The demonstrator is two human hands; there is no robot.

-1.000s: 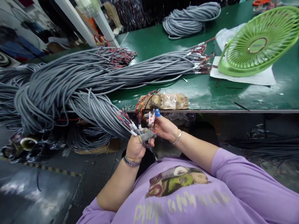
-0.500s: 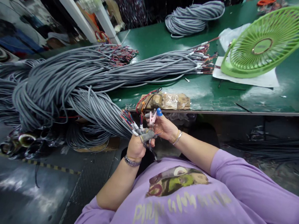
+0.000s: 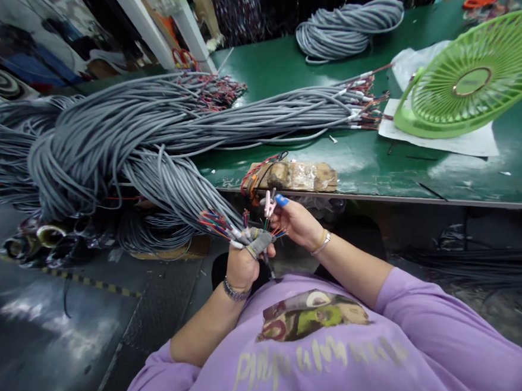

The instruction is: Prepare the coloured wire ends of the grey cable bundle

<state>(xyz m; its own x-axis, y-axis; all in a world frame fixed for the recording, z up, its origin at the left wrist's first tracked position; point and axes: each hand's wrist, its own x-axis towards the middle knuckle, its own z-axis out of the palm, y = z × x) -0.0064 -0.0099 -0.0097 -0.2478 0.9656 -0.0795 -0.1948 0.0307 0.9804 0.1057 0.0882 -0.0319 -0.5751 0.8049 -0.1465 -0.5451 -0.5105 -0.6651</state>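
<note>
My left hand is closed round the end of a grey cable, its fingertips wrapped in grey coverings. Thin coloured wires fan out of the cable end, towards my right hand. Other stripped cable ends with red, blue and green wires lie just left of that grip. My right hand, a blue cover on its thumb, pinches a small pink clip-like tool above the wires. Its other fingers are partly hidden. Behind the tool, a wooden block wrapped in clear tape sits at the bench edge.
Long bundles of grey cables cover the left of the green bench and hang over its edge. A green fan stands on white paper at the right. Farther back lies a coiled cable. Wrapped rolls are on the floor.
My right hand has drawn slightly right with the pink tool, which now stands more upright. The wires at my left hand are more spread. The whole view has shifted a little.
</note>
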